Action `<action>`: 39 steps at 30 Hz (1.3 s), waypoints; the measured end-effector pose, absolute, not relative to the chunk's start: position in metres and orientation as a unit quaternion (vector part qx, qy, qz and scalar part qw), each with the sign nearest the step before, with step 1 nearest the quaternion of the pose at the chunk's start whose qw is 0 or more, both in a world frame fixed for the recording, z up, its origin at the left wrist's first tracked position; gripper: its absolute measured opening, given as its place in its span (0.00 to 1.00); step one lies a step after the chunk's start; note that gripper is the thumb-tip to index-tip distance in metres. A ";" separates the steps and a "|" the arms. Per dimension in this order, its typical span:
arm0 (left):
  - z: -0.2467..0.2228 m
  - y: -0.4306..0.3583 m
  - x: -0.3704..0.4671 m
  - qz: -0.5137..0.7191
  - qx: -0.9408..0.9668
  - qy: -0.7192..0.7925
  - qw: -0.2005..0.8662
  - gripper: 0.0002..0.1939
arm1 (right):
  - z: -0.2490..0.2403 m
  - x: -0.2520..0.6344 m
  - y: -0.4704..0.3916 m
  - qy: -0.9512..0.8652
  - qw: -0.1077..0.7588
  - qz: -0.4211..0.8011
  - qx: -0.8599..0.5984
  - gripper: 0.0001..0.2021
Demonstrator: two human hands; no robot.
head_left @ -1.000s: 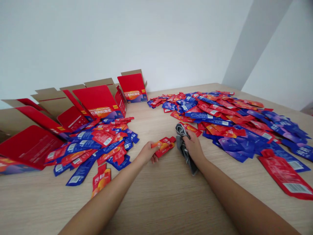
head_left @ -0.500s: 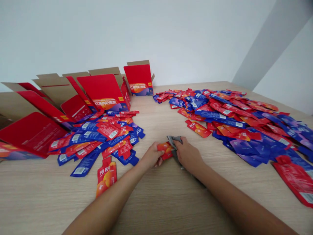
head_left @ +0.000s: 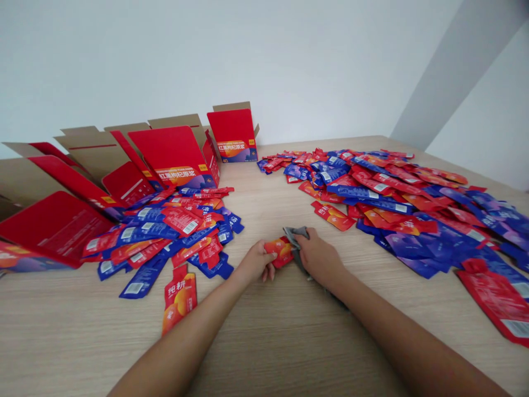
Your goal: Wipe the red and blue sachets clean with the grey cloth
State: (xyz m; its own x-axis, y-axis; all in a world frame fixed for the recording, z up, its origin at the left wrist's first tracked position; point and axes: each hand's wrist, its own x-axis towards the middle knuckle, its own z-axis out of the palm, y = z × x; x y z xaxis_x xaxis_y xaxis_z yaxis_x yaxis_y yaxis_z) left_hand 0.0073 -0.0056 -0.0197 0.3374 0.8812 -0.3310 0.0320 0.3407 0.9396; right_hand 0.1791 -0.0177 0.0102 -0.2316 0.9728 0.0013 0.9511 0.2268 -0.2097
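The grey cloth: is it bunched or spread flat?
Bunched: the right hand grips the grey cloth in folds, against the red packet in the left hand.

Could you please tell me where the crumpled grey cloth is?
In the head view, the crumpled grey cloth is just right of centre, held in the right hand against the flat red-and-orange sachet in the left hand.

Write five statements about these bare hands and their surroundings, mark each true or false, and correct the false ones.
1. The left hand holds a flat red-and-orange pouch. True.
2. The right hand grips a blue pouch. False: it grips a crumpled grey cloth.
3. The cloth covers part of the red-and-orange pouch. True.
4. The open red cardboard boxes stand in the view's right half. False: the left half.
5. A large loose heap of red and blue pouches lies at right. True.
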 end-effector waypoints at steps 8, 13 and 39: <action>-0.011 -0.013 0.002 0.411 0.422 0.454 0.668 0.22 | -0.005 0.218 0.004 -0.721 0.164 0.090 -0.667 0.21; -0.012 -0.014 0.004 0.492 0.420 0.438 0.623 0.16 | -0.012 0.220 0.008 -0.697 0.249 0.129 -0.660 0.21; -0.013 -0.001 0.015 0.319 0.594 0.536 0.508 0.19 | 0.010 0.187 -0.003 -0.771 0.053 0.068 -0.630 0.18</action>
State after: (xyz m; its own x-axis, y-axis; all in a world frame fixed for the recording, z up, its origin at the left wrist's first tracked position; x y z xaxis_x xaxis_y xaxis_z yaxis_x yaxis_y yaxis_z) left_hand 0.0150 -0.0011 -0.0130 0.2212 0.9611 -0.1654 0.3123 0.0909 0.9456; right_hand 0.1867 -0.0033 0.0105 -0.1997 0.9799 -0.0037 0.9653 0.1961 -0.1725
